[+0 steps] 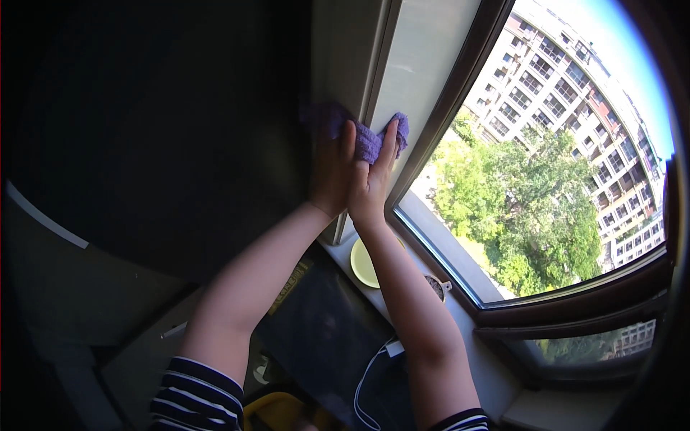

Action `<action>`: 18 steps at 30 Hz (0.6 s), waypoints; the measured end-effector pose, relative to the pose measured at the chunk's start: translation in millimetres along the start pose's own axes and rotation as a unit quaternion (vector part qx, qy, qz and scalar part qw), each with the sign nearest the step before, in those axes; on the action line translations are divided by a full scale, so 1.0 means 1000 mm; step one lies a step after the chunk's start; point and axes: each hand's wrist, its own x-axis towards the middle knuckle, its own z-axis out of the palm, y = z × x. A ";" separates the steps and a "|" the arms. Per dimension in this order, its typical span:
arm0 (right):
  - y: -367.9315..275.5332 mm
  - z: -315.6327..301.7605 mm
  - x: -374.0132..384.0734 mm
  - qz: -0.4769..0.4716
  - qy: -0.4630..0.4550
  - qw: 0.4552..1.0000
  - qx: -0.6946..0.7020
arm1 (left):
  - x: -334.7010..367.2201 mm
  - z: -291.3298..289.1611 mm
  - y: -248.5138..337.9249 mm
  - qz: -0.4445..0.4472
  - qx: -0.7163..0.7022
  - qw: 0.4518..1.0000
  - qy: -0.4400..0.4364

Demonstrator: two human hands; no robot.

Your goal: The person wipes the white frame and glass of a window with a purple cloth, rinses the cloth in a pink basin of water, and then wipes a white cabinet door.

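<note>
The left hand [333,176] and right hand [372,185] held the purple cloth [368,146] across the pale wall edge [376,79], presumably maintaining contact along both sides.

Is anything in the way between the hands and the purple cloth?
Nothing that I can see. The left hand and the right hand are both right on the purple cloth, though the left fingers are dim. The round yellow-green dish is lower down, on the sill, not between them.
</note>
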 end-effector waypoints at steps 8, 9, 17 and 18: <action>-0.064 -0.015 0.054 -0.037 -0.074 0.996 -0.024 | 0.063 -0.053 0.031 -0.087 -0.126 0.988 0.008; -0.081 -0.017 0.076 -0.073 -0.051 0.995 -0.039 | 0.093 -0.064 0.039 -0.084 -0.100 0.991 0.007; -0.192 -0.042 0.234 -0.219 -0.004 0.974 -0.058 | 0.279 -0.149 0.086 -0.004 -0.192 0.979 0.068; -0.203 -0.043 0.245 -0.229 0.003 0.972 -0.057 | 0.295 -0.153 0.087 0.006 -0.192 0.978 0.076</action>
